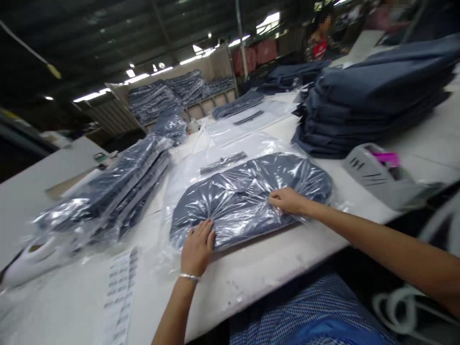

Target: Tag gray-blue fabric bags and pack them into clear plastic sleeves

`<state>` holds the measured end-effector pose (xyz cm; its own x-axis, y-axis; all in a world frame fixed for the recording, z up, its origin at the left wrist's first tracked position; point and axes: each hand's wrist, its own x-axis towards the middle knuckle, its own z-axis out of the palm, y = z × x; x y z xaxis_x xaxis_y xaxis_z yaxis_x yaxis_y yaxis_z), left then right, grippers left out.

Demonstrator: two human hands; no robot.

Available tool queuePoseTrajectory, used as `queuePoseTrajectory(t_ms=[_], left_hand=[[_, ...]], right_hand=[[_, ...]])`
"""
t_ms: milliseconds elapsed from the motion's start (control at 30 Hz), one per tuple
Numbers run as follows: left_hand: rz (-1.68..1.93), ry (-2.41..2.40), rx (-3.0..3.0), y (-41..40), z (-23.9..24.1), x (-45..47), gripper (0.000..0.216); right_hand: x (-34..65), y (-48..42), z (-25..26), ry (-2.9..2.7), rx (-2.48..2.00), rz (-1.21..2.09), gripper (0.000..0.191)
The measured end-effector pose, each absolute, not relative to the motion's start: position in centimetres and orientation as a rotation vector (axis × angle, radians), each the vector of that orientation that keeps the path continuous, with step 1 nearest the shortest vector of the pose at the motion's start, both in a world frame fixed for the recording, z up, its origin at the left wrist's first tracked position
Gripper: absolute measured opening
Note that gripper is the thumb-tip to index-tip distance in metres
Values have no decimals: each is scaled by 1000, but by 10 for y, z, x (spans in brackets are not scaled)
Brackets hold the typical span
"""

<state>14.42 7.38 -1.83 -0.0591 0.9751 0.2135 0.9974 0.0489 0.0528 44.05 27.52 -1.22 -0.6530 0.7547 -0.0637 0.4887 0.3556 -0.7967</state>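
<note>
A folded dark blue fabric item (pixel 247 184) lies inside a clear plastic bag (pixel 237 218) on the table before me. Wrinkles in the film run out from where my hands touch it. My left hand (pixel 199 242) rests on the bag's near left part with its fingers stretched out, a silver bracelet at the wrist. On the right, my right hand (pixel 287 200) is closed in a pinch on the film above the fabric. A dark strip under plastic (pixel 223 163) lies just behind the item.
Wrapped dark blue items (pixel 118 187) are stacked at the left, near a sheet of printed labels (pixel 122 292). Unwrapped dark blue fabric pieces (pixel 370 100) form a tall pile at the right, beside a grey container (pixel 373 175). A person (pixel 319 40) is farther back.
</note>
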Motion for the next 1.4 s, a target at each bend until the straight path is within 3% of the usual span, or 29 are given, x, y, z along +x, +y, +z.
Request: queuePoseTrajectory(t_ms=[100,200,400,567,733,1000,1167,1300,1400], left_hand=[[-199,-2165,-2073,81,-35,126,49],[-102,-2169,-2116,85,-44,111,53],[-12,-2035,-2152,84,-52,99,55],[35,-1957,-2163,85,-57,93,56],[79,-1828,-2157,84,-57,94,57],[182,-1652,-2117,83,-60,90,59],[230,-1700,-2105,83,-62,89,58],[139,-1727,-2160,82,-71,80,59],[12,-1727,-2214,82,-84,66,56]], right_hand=[[444,288,-7,-2273,-986,1451,24],[458,303,10,-2388,-830,1431,50],[530,255,45,-2305,-785,845,46],[591,168,-6,-2370,-908,80,69],[617,152,-69,-2190,-1029,-204,38],[635,167,-64,-2084,-1003,-117,21],[625,191,-38,-1658,-1061,285,2],[607,235,-21,-1406,-925,624,19],[595,273,-16,-1254,-995,693,32]])
